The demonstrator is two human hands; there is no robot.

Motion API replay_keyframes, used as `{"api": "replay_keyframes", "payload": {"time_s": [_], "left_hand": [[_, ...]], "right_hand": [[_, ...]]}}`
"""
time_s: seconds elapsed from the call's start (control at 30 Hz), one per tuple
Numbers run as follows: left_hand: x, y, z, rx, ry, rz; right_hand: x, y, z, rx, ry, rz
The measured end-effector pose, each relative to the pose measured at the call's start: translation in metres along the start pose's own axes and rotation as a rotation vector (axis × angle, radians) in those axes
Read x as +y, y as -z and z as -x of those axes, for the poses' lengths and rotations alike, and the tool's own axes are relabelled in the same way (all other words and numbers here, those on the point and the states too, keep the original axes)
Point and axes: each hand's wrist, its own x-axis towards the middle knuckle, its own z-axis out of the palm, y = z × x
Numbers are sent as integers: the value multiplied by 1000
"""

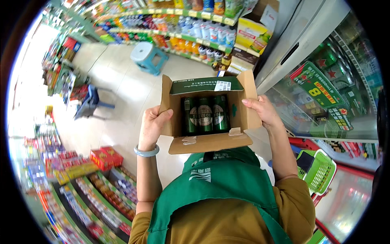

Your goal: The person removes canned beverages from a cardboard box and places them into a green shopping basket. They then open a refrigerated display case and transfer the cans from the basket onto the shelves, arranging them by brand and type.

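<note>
An opened cardboard carton [210,147] is held up in front of my green apron, its flaps spread outward. Several green drink cans [205,114] lie side by side inside it. My left hand [155,123] grips the carton's left side flap, thumb on the inner face. On the opposite side flap, my right hand [262,110] has its thumb inside and its fingers behind the cardboard. The far flap is green outside and bears a white label; torn tape clings to the near flap.
A glass-door drinks fridge [317,91] stands at the right, above a green basket [323,172]. Bottle shelves [189,36] curve across the back, with a blue plastic stool [149,58] before them. A blue chair [94,102] is at the left; snack shelves [100,201] and a red box [106,157] are lower left.
</note>
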Motion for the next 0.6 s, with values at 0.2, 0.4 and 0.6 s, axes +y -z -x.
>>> {"api": "replay_keyframes", "payload": {"time_s": [0.2, 0.4, 0.6], "left_hand": [[27, -4, -153, -181, -43, -110], [45, -49, -287, -290, -177, -99], [40, -95, -391, -335, -352, -329]], "right_hand": [[-68, 6, -70, 248, -7, 25], [-101, 47, -138, 428, 34, 218], [-126, 84, -197, 645, -18, 630]]}}
